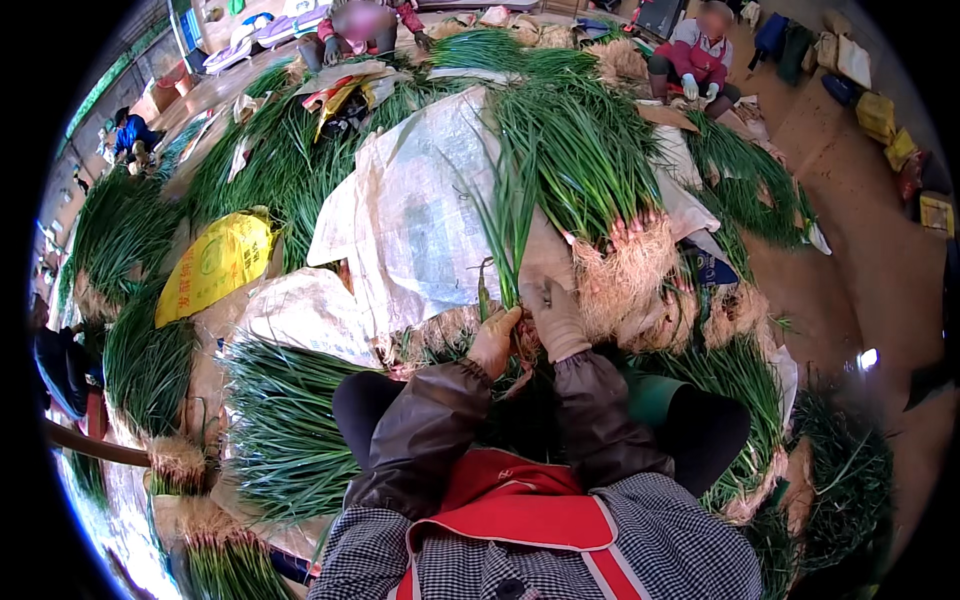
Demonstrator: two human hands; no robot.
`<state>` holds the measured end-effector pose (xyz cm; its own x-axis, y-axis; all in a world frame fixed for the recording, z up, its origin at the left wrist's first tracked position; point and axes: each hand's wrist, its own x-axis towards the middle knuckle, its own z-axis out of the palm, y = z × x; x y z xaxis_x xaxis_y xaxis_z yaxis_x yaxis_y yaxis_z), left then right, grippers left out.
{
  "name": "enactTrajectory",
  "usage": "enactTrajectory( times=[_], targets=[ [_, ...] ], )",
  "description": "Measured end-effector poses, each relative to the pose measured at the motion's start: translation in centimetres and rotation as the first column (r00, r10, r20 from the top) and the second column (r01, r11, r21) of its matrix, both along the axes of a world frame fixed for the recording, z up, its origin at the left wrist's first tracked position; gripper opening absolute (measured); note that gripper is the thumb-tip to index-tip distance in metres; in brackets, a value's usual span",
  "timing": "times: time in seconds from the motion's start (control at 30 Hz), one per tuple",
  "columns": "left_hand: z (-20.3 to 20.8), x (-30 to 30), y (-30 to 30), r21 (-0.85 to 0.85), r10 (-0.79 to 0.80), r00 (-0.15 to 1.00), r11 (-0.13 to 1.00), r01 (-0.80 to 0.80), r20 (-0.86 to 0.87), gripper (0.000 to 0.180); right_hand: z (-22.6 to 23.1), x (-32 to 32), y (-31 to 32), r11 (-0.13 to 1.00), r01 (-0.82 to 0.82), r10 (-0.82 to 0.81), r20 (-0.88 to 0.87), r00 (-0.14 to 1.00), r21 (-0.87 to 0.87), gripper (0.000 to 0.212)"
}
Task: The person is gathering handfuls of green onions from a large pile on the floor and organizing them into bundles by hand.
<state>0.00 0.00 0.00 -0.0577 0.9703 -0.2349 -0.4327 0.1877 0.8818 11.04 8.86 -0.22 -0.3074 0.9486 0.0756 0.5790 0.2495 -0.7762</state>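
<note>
In front of my lap my left hand (491, 345), in a pale glove, is closed around the lower stalks of a few green onions (512, 235). Their leaves rise over a whitish woven plastic sheet (425, 215). Right beside it, my right hand (560, 325), also gloved, has its fingers curled in near the stalks; what they pinch is hidden. Just beyond the right hand, a large bundle of green onions (590, 165) lies with its pinkish bulbs and matted tan roots (625, 270) toward me.
More green onions (285, 425) are piled at my left knee, others (740, 400) at my right. A yellow sack (215, 265) lies on the left. Two people (700, 55) sit among heaps at the far side. Yellow containers (876, 118) line the right edge.
</note>
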Motion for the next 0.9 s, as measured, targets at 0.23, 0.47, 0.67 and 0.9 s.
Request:
enactTrajectory(
  times=[0.23,0.47,0.67,0.9],
  targets=[
    [-0.6,1.4,1.6,0.042,0.280,0.928,0.954,-0.298,0.245,0.019,-3.5,-2.6,3.7,0.970,-0.115,-0.004,0.488,0.873,0.215,0.038],
    [0.0,0.8,0.9,-0.164,0.326,0.918,0.942,-0.294,0.228,0.018,-14.2,5.1,1.4,0.882,-0.464,0.433,0.241,0.868,0.087,0.033],
    [-3.2,-0.6,0.1,-0.016,0.041,0.993,0.999,-0.040,0.114,0.042,0.8,2.6,-4.9,0.975,-0.192,0.191,-0.017,0.981,-0.109,0.030],
    [-0.3,-1.0,0.0,-0.179,0.161,0.986,0.972,-0.151,0.040,0.049,0.3,4.5,-4.2,0.991,0.043,-0.039,-0.032,0.999,0.128,0.026]
  ],
)
